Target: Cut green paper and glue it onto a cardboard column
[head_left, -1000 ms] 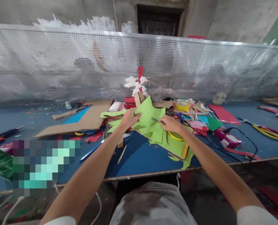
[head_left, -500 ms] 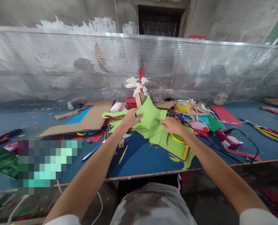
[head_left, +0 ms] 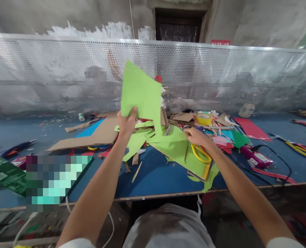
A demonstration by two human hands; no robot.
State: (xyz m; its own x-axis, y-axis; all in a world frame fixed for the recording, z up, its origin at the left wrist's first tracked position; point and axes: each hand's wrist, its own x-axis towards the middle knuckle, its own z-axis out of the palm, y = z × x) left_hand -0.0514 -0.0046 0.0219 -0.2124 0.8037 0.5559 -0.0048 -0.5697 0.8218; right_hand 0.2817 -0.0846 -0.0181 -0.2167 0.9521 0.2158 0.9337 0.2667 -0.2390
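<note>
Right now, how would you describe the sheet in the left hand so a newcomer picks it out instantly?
Find the silver perforated panel behind the blue table. In front of it, left of the picture's middle, the left hand grips a light-green sheet near its lower edge. It is held upright above the table, while the other green pieces lie below.

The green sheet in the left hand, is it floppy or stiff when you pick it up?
The green sheet is probably light, since the left hand alone holds it up. It seems fairly stiff, because it stands above the hand without folding over. The narrow strip at its lower right may bend more easily, being so slim.
</note>
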